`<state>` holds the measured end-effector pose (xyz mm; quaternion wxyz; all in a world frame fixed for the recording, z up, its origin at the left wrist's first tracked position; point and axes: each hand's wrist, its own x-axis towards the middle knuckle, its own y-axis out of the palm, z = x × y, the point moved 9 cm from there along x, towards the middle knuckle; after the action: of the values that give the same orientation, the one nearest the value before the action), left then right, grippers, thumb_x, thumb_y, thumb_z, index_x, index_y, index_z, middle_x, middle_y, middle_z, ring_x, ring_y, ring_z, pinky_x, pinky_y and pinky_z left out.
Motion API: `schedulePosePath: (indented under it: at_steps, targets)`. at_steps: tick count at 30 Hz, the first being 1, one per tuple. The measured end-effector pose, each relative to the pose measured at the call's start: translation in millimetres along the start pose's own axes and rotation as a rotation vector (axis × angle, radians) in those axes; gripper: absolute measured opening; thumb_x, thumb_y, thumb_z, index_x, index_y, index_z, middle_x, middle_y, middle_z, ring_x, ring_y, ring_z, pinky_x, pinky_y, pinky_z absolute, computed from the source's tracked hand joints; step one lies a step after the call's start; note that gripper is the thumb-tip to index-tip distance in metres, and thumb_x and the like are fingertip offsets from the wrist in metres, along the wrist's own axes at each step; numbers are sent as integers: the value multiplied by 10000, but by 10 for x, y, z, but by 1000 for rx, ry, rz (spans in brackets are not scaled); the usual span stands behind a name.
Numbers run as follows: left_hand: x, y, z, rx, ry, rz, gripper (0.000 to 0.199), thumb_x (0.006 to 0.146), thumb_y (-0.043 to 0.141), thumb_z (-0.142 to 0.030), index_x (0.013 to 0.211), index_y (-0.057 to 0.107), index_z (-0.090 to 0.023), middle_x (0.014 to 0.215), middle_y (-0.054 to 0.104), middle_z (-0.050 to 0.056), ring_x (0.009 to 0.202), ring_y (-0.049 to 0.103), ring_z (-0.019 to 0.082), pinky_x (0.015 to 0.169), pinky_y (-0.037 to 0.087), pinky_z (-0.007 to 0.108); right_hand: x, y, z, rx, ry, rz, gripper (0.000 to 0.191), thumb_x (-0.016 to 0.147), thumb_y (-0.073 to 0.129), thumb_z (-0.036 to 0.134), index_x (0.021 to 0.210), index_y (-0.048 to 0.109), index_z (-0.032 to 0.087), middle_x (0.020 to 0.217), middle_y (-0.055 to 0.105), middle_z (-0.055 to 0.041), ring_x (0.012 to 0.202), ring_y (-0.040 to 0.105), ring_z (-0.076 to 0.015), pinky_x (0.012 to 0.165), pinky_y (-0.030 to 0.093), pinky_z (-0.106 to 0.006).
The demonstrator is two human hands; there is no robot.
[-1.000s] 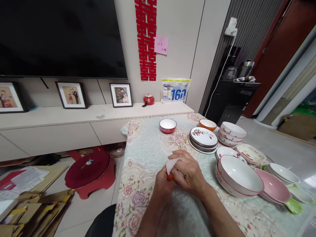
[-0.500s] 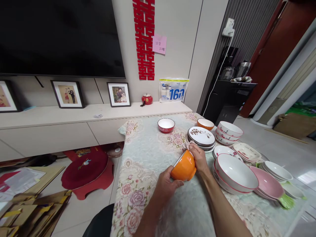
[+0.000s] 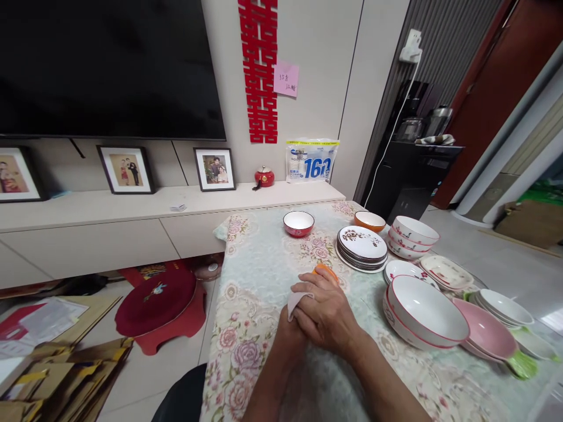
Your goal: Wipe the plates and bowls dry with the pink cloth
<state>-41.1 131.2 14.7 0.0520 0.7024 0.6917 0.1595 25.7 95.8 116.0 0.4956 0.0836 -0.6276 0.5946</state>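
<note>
An orange bowl [image 3: 326, 272] is held above the flowered tablecloth, mostly hidden behind my hands; only a strip of its orange side shows. My left hand [image 3: 289, 329] grips the bowl from the near left, its fingers largely covered. Crossing over it, my right hand [image 3: 328, 310] presses a whitish cloth [image 3: 299, 302] against the bowl, with the cloth poking out at the left of the fingers. Right of the hands stands a stack of brown-patterned plates [image 3: 362, 245]. A red bowl [image 3: 298, 224] with a white inside sits farther back.
Large white bowls [image 3: 426, 310], a pink dish [image 3: 486, 328], stacked flowered bowls [image 3: 413, 234] and another orange bowl [image 3: 370, 221] stand on the table's right. Behind the tablecloth [image 3: 253, 264] runs a low cabinet with a plastic bag [image 3: 311, 161]. A red stool [image 3: 160, 305] is at left.
My right hand has moved with the cloth from the bowl's right side to the left, across my left hand. The orange bowl has turned and is now mostly covered.
</note>
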Motion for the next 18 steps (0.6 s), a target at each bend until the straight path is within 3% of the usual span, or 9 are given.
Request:
schedulePosePath:
  at_steps: [2, 4, 6, 11, 14, 18]
  targets:
    - [-23, 62, 26, -18, -41, 90, 265, 669, 786, -325, 861, 698, -164, 825, 709, 53, 782, 636, 219, 715, 510, 312, -9, -77, -176, 51, 84, -38, 141, 878, 534, 185, 854, 670, 216, 1011, 724, -51, 1078, 608, -254, 1048, 364, -463]
    - [-71, 139, 78, -45, -112, 185, 336, 652, 812, -323, 893, 656, -148, 771, 666, 12, 693, 579, 164, 642, 463, 263, -62, -168, -491, 179, 239, -85, 172, 901, 500, 219, 841, 661, 206, 928, 700, -57, 953, 619, -223, 892, 450, -377]
    - [-119, 185, 138, -50, -187, 230, 381, 656, 817, -344, 900, 613, -135, 728, 609, -16, 638, 510, 123, 595, 404, 232, -168, -182, -851, 347, 427, -109, 208, 919, 501, 294, 798, 642, 201, 789, 647, -30, 773, 591, -183, 730, 454, -310]
    - [-140, 168, 196, 63, -200, 248, 409, 674, 794, -394, 880, 536, -152, 728, 522, -38, 647, 436, 112, 590, 351, 229, -554, 24, -1523, 774, 833, -310, 340, 825, 613, 505, 687, 574, 197, 679, 556, 2, 643, 509, -161, 610, 427, -276]
    - [-111, 116, 174, 224, -123, 264, 353, 690, 761, -302, 933, 548, -160, 818, 559, -21, 751, 474, 143, 679, 380, 246, -734, 160, -1708, 844, 975, -416, 375, 773, 641, 567, 712, 571, 204, 651, 556, 10, 594, 491, -158, 562, 425, -275]
    - [-90, 74, 195, 341, -100, 249, 285, 656, 745, -227, 868, 569, -155, 784, 569, -16, 753, 489, 158, 703, 387, 264, -763, 167, -1747, 793, 965, -434, 384, 752, 646, 576, 705, 581, 201, 671, 580, 3, 611, 499, -162, 586, 440, -283]
